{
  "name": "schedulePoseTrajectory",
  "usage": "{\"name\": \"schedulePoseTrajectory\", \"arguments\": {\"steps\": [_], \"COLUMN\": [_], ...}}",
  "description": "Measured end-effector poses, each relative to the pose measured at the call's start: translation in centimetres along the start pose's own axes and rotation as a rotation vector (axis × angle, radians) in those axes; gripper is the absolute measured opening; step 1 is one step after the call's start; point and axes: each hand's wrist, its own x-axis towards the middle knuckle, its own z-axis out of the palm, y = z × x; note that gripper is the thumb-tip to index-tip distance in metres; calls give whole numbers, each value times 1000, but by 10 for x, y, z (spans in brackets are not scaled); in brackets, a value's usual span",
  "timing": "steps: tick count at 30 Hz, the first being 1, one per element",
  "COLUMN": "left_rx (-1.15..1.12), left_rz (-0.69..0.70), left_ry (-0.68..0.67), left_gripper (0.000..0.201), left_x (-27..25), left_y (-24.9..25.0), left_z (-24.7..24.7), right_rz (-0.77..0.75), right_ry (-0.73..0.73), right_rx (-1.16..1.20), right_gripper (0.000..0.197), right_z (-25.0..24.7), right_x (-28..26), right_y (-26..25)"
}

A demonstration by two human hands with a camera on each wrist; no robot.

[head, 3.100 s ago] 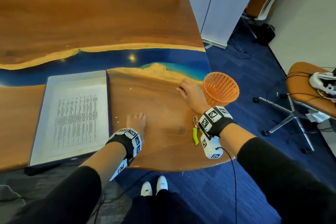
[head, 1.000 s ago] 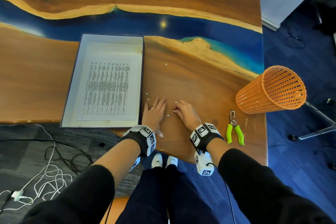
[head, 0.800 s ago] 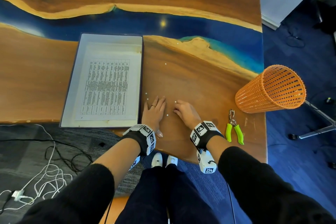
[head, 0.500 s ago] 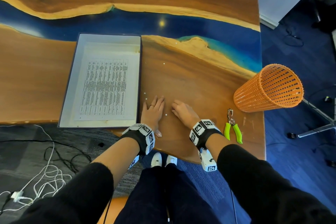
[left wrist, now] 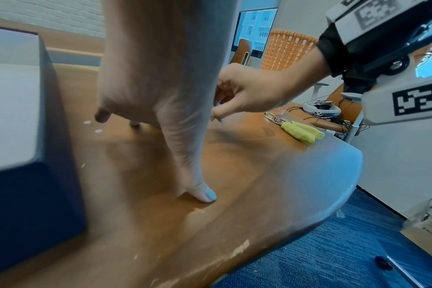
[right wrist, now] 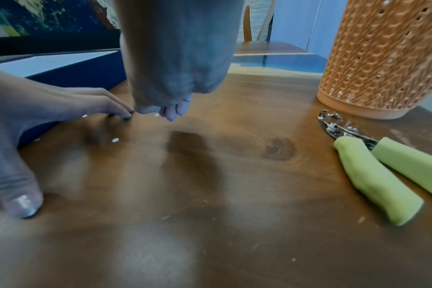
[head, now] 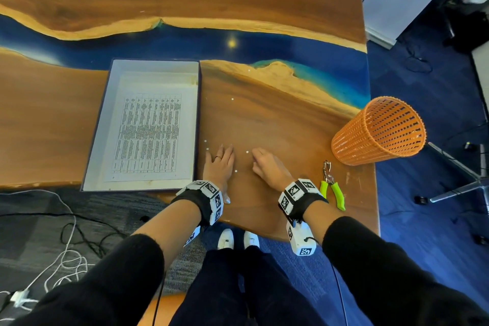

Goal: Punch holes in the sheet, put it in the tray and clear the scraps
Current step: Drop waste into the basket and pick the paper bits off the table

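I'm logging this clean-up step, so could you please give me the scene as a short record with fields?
sheet: lies flat in the tray
scraps: small white dots scattered on the table, some between the hands
left hand: flat on the table, fingers straight
right hand: fingers curled down beside a scrap; whether it pinches one is unclear
hole punch: idle, right of the right hand
orange basket: upright near the table's right edge

The sheet's (head: 152,135) print is too small to read; the right hand's (head: 270,167) curled fingers (right wrist: 172,113) (blurred) hide whether they pinch a scrap.
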Motion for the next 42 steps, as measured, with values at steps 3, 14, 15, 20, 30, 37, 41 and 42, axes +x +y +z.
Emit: {"name": "schedulePoseTrajectory", "arguments": {"steps": [3,14,15,20,30,37,41,42], "left_rx": [8,-66,-57,-21,16,34,36,38], "left_rz": [-20,37,40,38,-34,-11,-8,-6], "left_ry": [18,26,19,-67,-171,-198,-198,-191], "left_gripper": [142,138,138,136,104,103,104,103], "left_x": [2,8,10,18,24,27,27,27], "left_y": [10,76,81,104,118,113,112,112], "left_z": [-4,-27,-30,-41,-51,-53,-52,-52], "right_rz": [-11,-138,-152,-134,117,171,187,191], "right_ry": [-3,224,266,422,316,262,252,256], "right_rx": [22,109,131,188,97,120,117,103], "right_gripper": [5,23,20,6,8,14,17,18], "right_z": [-13,-112,-125,-187,-233,-226,-222,-222], "right_x": [-7,-41,-45,-70,-103,-100,-98,-98], "right_y": [7,36,40,65,155,171,170,170]}}
